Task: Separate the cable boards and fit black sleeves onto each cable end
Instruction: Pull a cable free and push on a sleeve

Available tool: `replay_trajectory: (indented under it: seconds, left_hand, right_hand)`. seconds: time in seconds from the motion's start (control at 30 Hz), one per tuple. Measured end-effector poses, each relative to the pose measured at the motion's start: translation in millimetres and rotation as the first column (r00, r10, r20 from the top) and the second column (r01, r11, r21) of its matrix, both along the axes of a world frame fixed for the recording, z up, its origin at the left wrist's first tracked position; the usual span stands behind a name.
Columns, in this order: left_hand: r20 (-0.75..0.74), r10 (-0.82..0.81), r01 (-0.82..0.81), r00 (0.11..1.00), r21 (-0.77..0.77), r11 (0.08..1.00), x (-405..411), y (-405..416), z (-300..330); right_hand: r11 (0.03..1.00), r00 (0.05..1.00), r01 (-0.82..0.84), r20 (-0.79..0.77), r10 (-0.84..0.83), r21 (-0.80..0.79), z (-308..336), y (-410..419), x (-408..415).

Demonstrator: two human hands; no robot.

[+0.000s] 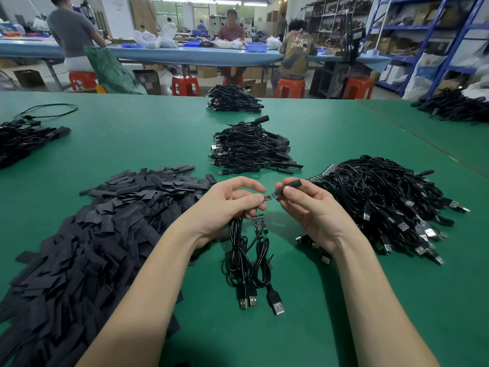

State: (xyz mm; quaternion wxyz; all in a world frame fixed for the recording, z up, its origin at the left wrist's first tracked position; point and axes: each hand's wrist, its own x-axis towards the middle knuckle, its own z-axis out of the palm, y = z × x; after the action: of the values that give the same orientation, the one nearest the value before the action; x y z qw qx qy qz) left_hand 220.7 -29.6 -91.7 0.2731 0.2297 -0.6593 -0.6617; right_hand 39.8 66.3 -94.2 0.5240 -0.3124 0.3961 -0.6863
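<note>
My left hand pinches the near end of a small cable board above the green table, and black cables hang from it. My right hand grips a black sleeve whose open end covers the board's far tip. Below my hands a second strip of joined boards dangles on the hanging cables. The cables' USB plugs lie on the table near me.
A big heap of loose black sleeves lies on the left. Unsleeved cables with boards are piled on the right. Sleeved cable piles sit ahead. Other people work at a blue table behind.
</note>
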Motion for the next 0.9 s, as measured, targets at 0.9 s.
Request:
replay_trajectory:
  seconds: [0.9]
  left_hand:
    - [-0.053,0.031,-0.036,0.998,-0.089,0.995,-3,3,3]
  right_hand:
    - [0.999,1.0,-0.005,-0.014,0.005,-0.033,1,-4,15]
